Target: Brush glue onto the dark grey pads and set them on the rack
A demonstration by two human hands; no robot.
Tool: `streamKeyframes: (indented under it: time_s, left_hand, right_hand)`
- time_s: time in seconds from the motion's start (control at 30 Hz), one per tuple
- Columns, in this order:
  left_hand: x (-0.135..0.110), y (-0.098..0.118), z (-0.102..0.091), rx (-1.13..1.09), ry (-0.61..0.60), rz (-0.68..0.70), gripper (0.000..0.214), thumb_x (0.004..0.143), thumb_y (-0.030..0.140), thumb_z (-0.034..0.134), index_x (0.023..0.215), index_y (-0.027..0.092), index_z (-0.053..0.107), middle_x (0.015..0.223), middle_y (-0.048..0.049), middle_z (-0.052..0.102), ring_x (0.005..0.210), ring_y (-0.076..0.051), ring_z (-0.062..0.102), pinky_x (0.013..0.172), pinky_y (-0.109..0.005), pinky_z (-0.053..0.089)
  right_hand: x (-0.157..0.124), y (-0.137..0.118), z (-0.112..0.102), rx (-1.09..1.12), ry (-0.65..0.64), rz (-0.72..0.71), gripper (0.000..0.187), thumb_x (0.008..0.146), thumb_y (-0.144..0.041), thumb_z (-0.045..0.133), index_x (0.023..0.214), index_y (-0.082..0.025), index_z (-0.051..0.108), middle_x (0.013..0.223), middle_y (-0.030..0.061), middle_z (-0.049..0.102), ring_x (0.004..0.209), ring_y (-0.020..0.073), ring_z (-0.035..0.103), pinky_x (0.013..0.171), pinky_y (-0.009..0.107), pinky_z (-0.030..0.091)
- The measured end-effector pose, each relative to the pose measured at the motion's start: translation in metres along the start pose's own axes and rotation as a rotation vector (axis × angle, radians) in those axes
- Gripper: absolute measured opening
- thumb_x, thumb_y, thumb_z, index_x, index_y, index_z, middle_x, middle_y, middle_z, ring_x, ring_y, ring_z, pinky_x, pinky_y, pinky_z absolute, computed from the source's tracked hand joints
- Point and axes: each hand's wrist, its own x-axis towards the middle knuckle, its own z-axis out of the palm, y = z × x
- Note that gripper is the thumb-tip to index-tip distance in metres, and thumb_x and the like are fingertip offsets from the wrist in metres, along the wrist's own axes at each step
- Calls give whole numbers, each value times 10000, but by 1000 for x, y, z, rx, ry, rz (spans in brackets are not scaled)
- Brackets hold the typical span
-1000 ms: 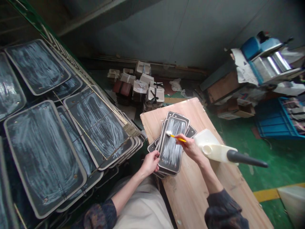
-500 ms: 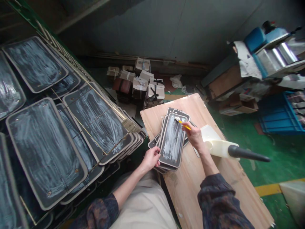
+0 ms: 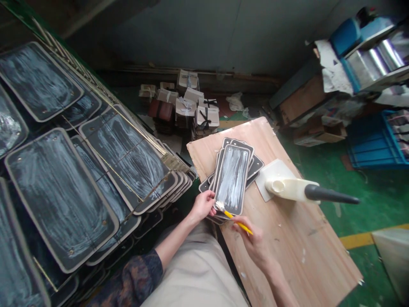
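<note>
A stack of dark rounded panels (image 3: 232, 177) lies on a wooden board (image 3: 287, 238); the top panel is smeared with white streaks. My left hand (image 3: 204, 205) pinches the near left corner of the stack. My right hand (image 3: 252, 238) is closed on a small yellow-handled brush (image 3: 230, 214), whose bristles touch the near edge of the top panel.
A cream jug with a black handle (image 3: 297, 190) rests on a white sheet right of the stack. Several coated panels (image 3: 60, 187) lie spread on a rack at the left. Tied bundles (image 3: 191, 111) sit on the floor beyond. Blue crates and a machine stand at the right.
My right hand drew the brush from the far end of the top panel down to its near edge. The left hand stayed on the stack's corner.
</note>
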Motion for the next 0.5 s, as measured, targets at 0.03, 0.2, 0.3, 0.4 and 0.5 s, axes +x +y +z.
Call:
streamKeyframes:
  time_s: [0.03, 0.2, 0.3, 0.4, 0.5]
  left_hand:
    - [0, 0, 0, 4, 5, 4, 101, 801, 100, 506, 896, 133, 502, 462, 80, 512, 344, -96, 549, 334, -147, 414]
    - [-1, 0, 1, 19, 13, 14, 115, 804, 114, 518, 918, 133, 514, 449, 78, 511, 355, -96, 551, 328, -133, 382]
    - [-1, 2, 1, 14, 12, 7, 149, 788, 90, 503, 931, 130, 513, 434, 77, 511, 342, -88, 533, 327, -126, 373]
    - [-4, 6, 2, -3, -7, 0, 168, 771, 83, 497, 932, 127, 509, 432, 80, 501, 339, -83, 523, 326, -121, 368]
    - [-8, 11, 3, -25, -47, 0, 221, 755, 97, 502, 975, 115, 502, 428, 79, 501, 325, -78, 492, 319, -126, 356]
  right_hand:
    - [-3, 2, -3, 29, 29, 30, 180, 989, -335, 443, 1100, -251, 558, 912, 43, 629, 792, 202, 646, 723, 299, 547]
    - [-10, 14, -21, 22, 282, 159, 226, 968, -397, 480, 1102, -231, 553, 804, 46, 632, 724, 238, 648, 687, 355, 565]
    - [-14, 19, -25, 46, 251, 154, 245, 959, -421, 485, 1091, -225, 551, 790, 52, 636, 716, 253, 650, 652, 365, 567]
    - [-18, 21, -30, 8, 264, 184, 272, 946, -460, 486, 1074, -229, 548, 734, 46, 633, 656, 257, 647, 602, 366, 570]
    - [-17, 16, -40, -123, 455, 188, 311, 924, -503, 500, 1090, -245, 553, 766, 53, 641, 667, 267, 646, 648, 395, 567]
